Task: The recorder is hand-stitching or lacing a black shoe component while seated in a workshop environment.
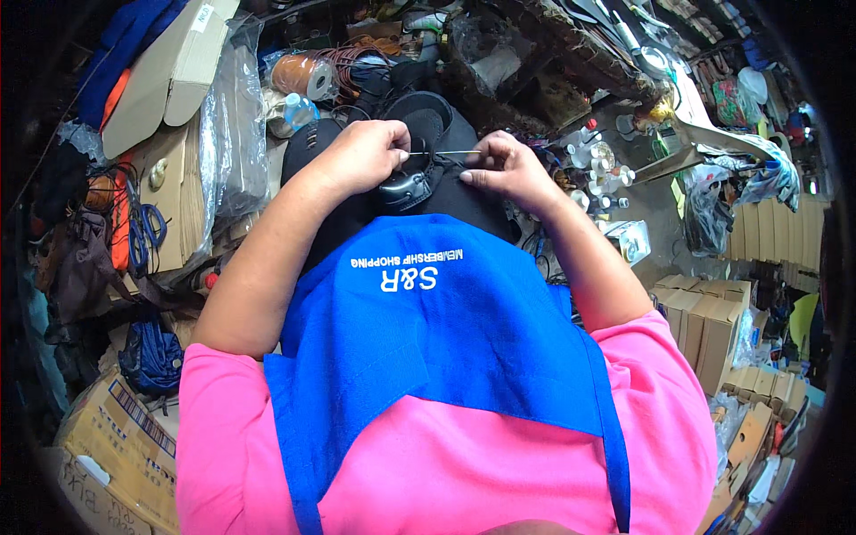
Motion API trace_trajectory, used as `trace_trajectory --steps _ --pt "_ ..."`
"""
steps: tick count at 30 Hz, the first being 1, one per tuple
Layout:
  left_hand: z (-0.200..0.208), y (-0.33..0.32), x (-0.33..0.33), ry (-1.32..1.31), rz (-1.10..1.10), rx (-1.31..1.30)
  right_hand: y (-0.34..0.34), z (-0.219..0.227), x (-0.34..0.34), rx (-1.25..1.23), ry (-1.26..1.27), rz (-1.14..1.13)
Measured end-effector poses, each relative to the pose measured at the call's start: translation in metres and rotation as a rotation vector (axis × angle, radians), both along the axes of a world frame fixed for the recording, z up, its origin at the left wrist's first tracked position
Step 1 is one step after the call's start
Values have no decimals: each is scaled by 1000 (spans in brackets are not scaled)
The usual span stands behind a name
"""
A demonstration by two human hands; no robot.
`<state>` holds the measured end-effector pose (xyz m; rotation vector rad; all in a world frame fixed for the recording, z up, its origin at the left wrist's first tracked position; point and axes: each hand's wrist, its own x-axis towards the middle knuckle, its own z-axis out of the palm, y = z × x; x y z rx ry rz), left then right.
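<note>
On my lap, against the dark trousers, rests a black shoe with a shiny part facing me and a rounded dark opening behind it. My left hand is closed in a pinch just above its left side. To the right, my right hand pinches with thumb and fingers. A thin pale thread runs straight and taut between the two hands, crossing over the shoe. Whether a needle is also in either pinch is too small to tell. A blue apron covers my front up to the shoe.
An orange thread spool and a clear bottle stand beyond my left hand. Blue-handled scissors lie by cardboard sheets at left. Several small bottles cluster at right, near stacked cardboard boxes. A carton sits at lower left.
</note>
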<state>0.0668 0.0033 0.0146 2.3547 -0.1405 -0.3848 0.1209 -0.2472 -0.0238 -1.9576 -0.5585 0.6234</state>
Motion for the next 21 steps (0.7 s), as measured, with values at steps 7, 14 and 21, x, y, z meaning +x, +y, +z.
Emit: trace_trajectory --steps 7,14,21 --pt "-7 -2 1 -120 -82 -42 -16 25 -14 79 -87 -81" --pt "-6 -6 9 -256 -218 88 -5 30 39 -453 -826 23" --pt "-14 3 1 -280 -252 95 46 55 5 -623 -970 545"
